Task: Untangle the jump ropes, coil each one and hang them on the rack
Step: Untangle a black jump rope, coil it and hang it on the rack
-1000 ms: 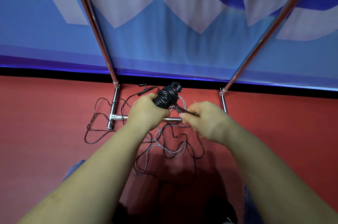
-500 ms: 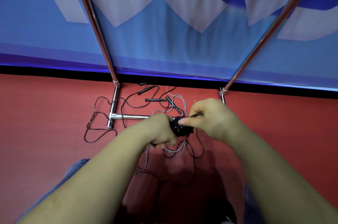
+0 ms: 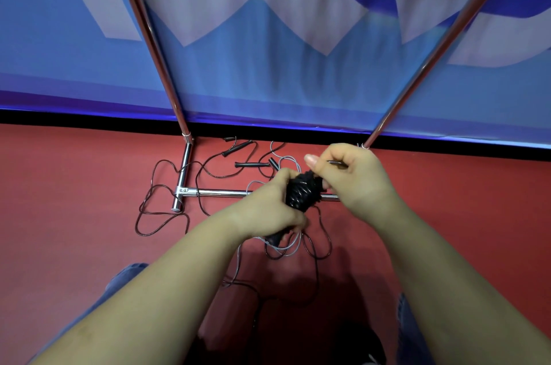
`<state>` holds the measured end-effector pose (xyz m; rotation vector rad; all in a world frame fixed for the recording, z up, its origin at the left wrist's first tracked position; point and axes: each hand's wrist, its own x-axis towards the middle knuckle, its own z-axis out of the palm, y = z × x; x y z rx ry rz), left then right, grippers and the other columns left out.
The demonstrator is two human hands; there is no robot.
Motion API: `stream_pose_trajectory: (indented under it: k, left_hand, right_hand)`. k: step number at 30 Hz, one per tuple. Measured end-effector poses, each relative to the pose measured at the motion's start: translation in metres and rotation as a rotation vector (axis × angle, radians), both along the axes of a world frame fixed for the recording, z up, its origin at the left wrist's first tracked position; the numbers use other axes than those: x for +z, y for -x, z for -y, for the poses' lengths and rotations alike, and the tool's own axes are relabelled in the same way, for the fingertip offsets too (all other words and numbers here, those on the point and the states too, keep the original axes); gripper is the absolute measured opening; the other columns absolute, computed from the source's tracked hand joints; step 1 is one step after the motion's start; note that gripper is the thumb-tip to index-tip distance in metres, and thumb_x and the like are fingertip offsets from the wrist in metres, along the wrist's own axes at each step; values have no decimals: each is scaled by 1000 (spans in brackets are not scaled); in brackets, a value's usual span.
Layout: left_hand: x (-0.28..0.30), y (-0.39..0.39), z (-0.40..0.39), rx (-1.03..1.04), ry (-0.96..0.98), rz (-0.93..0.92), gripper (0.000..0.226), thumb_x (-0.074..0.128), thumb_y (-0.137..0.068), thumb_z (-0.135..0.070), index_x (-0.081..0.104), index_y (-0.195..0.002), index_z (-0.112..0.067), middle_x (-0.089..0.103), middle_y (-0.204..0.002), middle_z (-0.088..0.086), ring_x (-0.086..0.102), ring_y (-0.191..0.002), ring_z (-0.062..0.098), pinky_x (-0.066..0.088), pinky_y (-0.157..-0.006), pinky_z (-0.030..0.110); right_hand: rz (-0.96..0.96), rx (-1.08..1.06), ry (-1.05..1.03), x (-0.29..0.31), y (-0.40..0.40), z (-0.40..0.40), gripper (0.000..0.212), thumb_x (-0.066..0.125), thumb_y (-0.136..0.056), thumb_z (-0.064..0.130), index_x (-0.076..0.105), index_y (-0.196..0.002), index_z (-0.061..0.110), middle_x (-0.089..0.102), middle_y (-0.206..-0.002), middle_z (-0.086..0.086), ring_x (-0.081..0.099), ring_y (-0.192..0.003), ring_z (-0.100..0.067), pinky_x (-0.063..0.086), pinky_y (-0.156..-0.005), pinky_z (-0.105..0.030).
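Observation:
A black jump rope wound into a tight coil (image 3: 302, 190) sits between my hands above the floor. My left hand (image 3: 274, 203) grips the coil from the left, with a black handle end sticking out below its fingers. My right hand (image 3: 348, 174) pinches the rope's free end at the top of the coil. On the red floor below lies a tangle of black rope (image 3: 167, 203) and grey rope (image 3: 286, 248), with loose black handles (image 3: 238, 147) near the wall. The chrome rack rises as a left pole (image 3: 149, 37) and a right pole (image 3: 441, 43).
The rack's base bar (image 3: 220, 193) and left foot (image 3: 183, 177) lie on the floor among the ropes. A blue and white banner (image 3: 283, 81) covers the wall behind. My knees in jeans (image 3: 125, 275) show at the bottom, over a dark shadow.
The coil came down from near the wall to between both hands. My right hand rose above the coil with the rope's end; my left hand shifted its grip lower.

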<state>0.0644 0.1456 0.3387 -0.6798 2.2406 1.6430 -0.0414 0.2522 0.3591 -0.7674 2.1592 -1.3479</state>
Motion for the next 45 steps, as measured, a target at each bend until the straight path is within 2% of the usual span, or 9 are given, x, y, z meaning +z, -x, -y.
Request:
stream_pose_trajectory:
  k: [4, 9, 12, 16, 23, 29, 32, 37, 45]
  left_hand:
    - [-3, 2, 7, 50, 128, -55, 53, 67, -76, -3, 36, -114, -23, 57, -87, 2, 53, -67, 19, 48, -64, 34]
    - [0, 0, 9, -25, 248, -96, 57, 66, -74, -6, 37, -118, -27, 61, -89, 5, 53, -66, 22, 46, -63, 34]
    - [-1, -2, 2, -69, 252, -117, 59, 74, -67, -49, 44, -115, -34, 68, -97, -7, 63, -88, 19, 51, -84, 37]
    - [-1, -3, -3, -38, 229, -122, 73, 45, -57, -84, 52, -111, -34, 69, -91, -9, 63, -90, 16, 50, -87, 43]
    - [3, -2, -4, 8, 24, -147, 42, 67, -78, -54, 55, -101, -20, 68, -75, -14, 53, -63, 11, 46, -71, 35]
    - [-2, -1, -3, 87, -92, -183, 69, 80, -52, -55, 54, -103, -17, 68, -96, 12, 65, -93, 29, 49, -93, 50]
    - [-1, -1, -2, 133, -252, -179, 61, 79, -59, -49, 55, -104, -15, 69, -100, 15, 67, -88, 28, 48, -95, 52]
    - [3, 3, 1, 238, -375, -204, 38, 76, -75, -35, 55, -101, -16, 70, -96, 17, 64, -85, 24, 48, -86, 43]
    - [4, 6, 3, 279, -362, -252, 39, 73, -78, -19, 58, -112, -8, 57, -83, -3, 56, -69, 3, 48, -68, 16]
  right_hand:
    - [29, -39, 73, 3, 0, -1, 30, 64, -86, 25, 54, -59, 16, 51, -43, 7, 43, -43, -3, 40, -52, -23]
    - [28, -72, 97, 3, -5, 1, 25, 70, -81, 20, 57, -62, 11, 52, -42, 11, 44, -41, 0, 37, -47, -11]
    - [63, -88, 128, 7, -2, 1, 24, 73, -79, 16, 57, -61, 13, 54, -43, 14, 45, -42, 1, 38, -48, -11]
    - [116, -81, 67, 7, -2, 0, 24, 75, -77, 17, 58, -62, 9, 55, -42, 13, 48, -43, 3, 38, -47, -10]
    - [222, -162, 39, 5, 3, -1, 28, 78, -73, 25, 56, -61, 13, 51, -43, 7, 47, -43, -6, 41, -50, -20]
    - [192, -150, 45, 9, 1, 0, 25, 79, -73, 22, 58, -65, 10, 51, -44, 4, 44, -38, -2, 37, -43, -13]
    - [148, -165, 83, 10, 2, 0, 26, 79, -72, 19, 57, -62, 10, 52, -44, 3, 46, -40, -4, 39, -46, -15]
    - [145, -208, 156, 13, 2, 0, 24, 78, -73, 14, 58, -68, 1, 55, -51, -2, 48, -40, -2, 38, -45, -13]
    - [228, -233, 198, 17, 0, 1, 23, 73, -78, 22, 58, -64, 12, 56, -44, 8, 49, -42, -2, 42, -50, -12]
